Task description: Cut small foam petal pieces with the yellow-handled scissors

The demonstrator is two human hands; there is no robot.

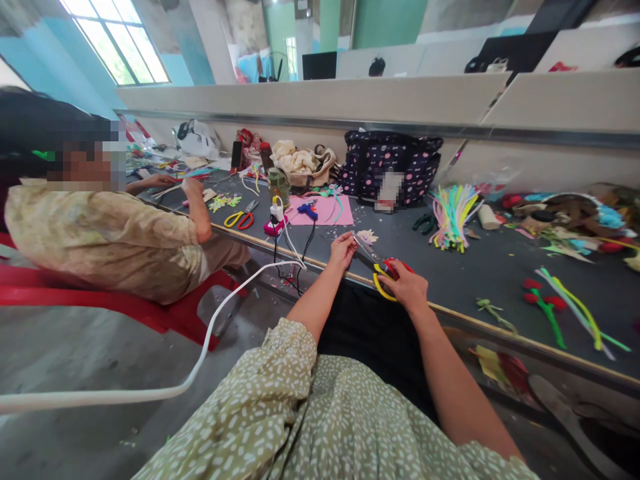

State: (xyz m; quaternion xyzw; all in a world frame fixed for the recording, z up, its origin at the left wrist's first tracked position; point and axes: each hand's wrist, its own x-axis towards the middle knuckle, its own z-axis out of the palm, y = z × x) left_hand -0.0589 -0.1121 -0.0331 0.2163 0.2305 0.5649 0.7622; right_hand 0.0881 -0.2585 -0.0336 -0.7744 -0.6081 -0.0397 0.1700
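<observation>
My right hand (410, 287) grips a pair of scissors (369, 249) by its red and yellow handles, the blades pointing left and away from me. Close to the blade tips is my left hand (343, 251), its fingers pinched together; whatever they hold is too small to make out. Just beyond the blades lies a small heap of pale cut pieces (367, 237) on the dark table (400, 233). A blue glue gun (308, 211) rests on a pink sheet (327, 210) past my left hand.
A white cable (225, 293) runs across the left to a pink power strip (275, 228). Another person (105, 233) sits at the left near other scissors (240, 218). Pipe cleaners (455, 217), pliers (424, 223) and a red-berried stem (549, 310) lie right; a dotted bag (390, 163) stands behind.
</observation>
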